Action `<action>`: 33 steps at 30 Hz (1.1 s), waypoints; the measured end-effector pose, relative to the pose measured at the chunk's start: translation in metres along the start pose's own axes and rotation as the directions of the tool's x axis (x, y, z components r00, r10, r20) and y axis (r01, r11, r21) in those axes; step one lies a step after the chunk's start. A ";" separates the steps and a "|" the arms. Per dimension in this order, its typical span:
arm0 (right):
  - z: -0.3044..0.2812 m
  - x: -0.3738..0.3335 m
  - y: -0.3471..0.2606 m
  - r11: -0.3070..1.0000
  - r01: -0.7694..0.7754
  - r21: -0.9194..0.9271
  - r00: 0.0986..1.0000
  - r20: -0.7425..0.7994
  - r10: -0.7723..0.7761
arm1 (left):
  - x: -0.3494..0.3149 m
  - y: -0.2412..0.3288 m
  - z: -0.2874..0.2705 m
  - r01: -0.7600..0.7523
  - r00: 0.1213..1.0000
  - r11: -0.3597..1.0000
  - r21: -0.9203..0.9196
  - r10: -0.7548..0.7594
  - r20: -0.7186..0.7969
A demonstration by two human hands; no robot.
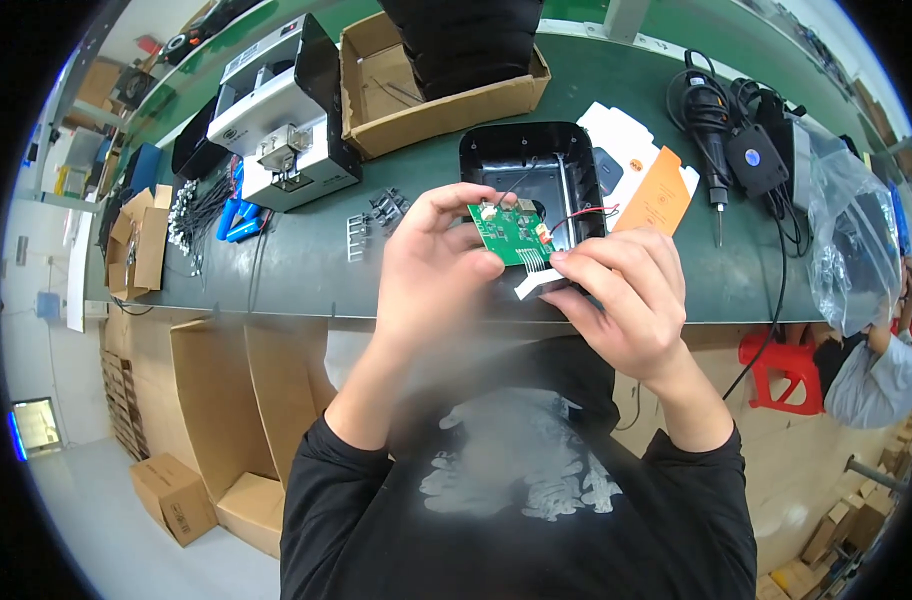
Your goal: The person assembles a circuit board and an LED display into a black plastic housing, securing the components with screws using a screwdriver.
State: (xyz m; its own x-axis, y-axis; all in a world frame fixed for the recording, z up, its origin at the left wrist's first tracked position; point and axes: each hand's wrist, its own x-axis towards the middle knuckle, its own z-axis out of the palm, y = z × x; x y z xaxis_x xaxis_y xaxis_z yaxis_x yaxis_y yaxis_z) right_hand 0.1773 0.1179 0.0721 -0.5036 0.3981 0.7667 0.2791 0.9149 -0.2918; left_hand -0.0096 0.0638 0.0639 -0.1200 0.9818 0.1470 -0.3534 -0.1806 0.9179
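My left hand [426, 262] grips a green circuit board [504, 238] by its left edge, thumb below and fingers above. Small white connectors and a red-and-black wire pair sit on the board. Between the fingertips of my right hand [631, 295] is a small white-and-black part [539, 284]. A row of thin pale pins or leads runs from the board's lower edge to this part. Behind the board, an open black plastic housing [476, 150] lies on the green bench top. My hands partly cover it, so the far ends of the wires are hard to make out.
A white-and-black machine [321, 165] and a cardboard tray [396, 128] stand behind to the left. Orange-and-white card [661, 195] lies right of the housing, then a corded electric screwdriver [714, 150] and clear plastic bag [844, 225]. Small metal parts [356, 238] and wire bundles lie left.
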 end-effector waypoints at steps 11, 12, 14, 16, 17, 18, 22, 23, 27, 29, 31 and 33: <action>0.002 0.000 -0.005 1.000 0.008 -0.027 0.999 -0.039 -0.009 | -0.004 0.001 -0.001 -0.015 0.999 1.000 -0.007 0.014 -0.032; 0.002 0.000 -0.005 1.000 0.005 -0.027 0.999 -0.043 -0.006 | -0.004 0.001 -0.002 -0.024 0.999 0.999 0.021 0.025 -0.029; 0.002 0.000 -0.005 1.000 0.001 -0.026 0.999 -0.046 -0.002 | -0.004 0.002 -0.002 -0.030 0.999 0.999 0.035 0.031 -0.021; 0.002 0.000 -0.005 1.000 0.002 -0.011 0.999 -0.043 -0.003 | -0.004 0.002 -0.003 -0.035 0.999 0.998 0.048 0.036 -0.015; 0.002 0.000 -0.005 1.000 0.002 -0.010 0.999 -0.042 -0.002 | -0.005 0.002 -0.003 -0.040 0.999 0.998 0.040 0.040 -0.008; 0.003 -0.001 -0.005 1.000 0.002 -0.012 0.999 -0.050 -0.003 | -0.005 0.003 -0.003 -0.043 0.999 0.999 0.031 0.044 -0.001; 0.003 0.001 -0.006 1.000 0.005 -0.012 0.999 -0.047 -0.006 | -0.005 0.004 -0.002 -0.025 1.000 0.999 0.020 0.025 -0.012; 0.003 0.001 -0.005 1.000 0.005 -0.011 0.999 -0.047 -0.005 | -0.005 0.004 -0.002 -0.019 1.000 1.000 0.009 0.019 -0.015; 0.003 -0.001 -0.004 1.000 0.006 -0.016 0.999 -0.040 -0.007 | -0.005 0.003 -0.002 -0.025 1.000 1.000 -0.007 0.024 -0.017; 0.004 -0.002 -0.003 1.000 0.004 -0.012 0.999 -0.038 -0.004 | -0.005 0.003 -0.001 -0.029 0.999 1.000 0.003 0.029 -0.021; 0.004 -0.002 -0.003 1.000 -0.001 -0.004 0.999 -0.040 0.001 | -0.005 0.003 -0.001 -0.034 0.999 0.999 0.014 0.035 -0.026; 0.004 -0.003 -0.003 1.000 -0.005 -0.001 0.999 -0.038 0.005 | -0.005 0.002 0.000 -0.031 0.999 1.000 -0.001 0.031 -0.030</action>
State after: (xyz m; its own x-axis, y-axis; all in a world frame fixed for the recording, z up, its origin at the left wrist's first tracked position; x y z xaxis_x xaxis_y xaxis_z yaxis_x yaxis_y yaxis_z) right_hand 0.1750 0.1142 0.0688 -0.4711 0.3999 0.7863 0.2822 0.9128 -0.2952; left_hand -0.0102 0.0589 0.0652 -0.1591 0.9735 0.1641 -0.3507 -0.2111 0.9124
